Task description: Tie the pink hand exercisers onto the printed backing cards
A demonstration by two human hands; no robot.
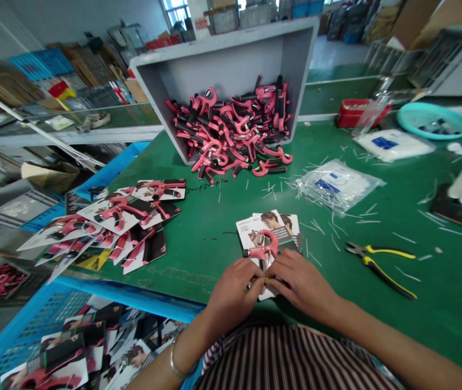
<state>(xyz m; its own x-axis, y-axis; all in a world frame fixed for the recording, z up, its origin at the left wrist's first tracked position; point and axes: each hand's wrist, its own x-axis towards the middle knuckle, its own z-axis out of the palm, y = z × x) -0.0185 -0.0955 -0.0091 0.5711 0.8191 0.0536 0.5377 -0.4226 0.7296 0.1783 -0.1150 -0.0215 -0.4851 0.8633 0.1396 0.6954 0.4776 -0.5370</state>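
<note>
A pink hand grip with black handle ends lies on a printed card near the table's front edge, with more cards beneath. My left hand and my right hand meet at the lower part of this card and grip. Both hands have thumb and fingers pinched together, their tips nearly touching. What they pinch is too small to make out. To the right, pliers with yellow and black handles lie with their handles spread.
A tipped grey bin spills pink grips at the back. Carded grips pile up at left, above a blue crate. A plastic bag, loose white ties, a red box and a teal basin are at right.
</note>
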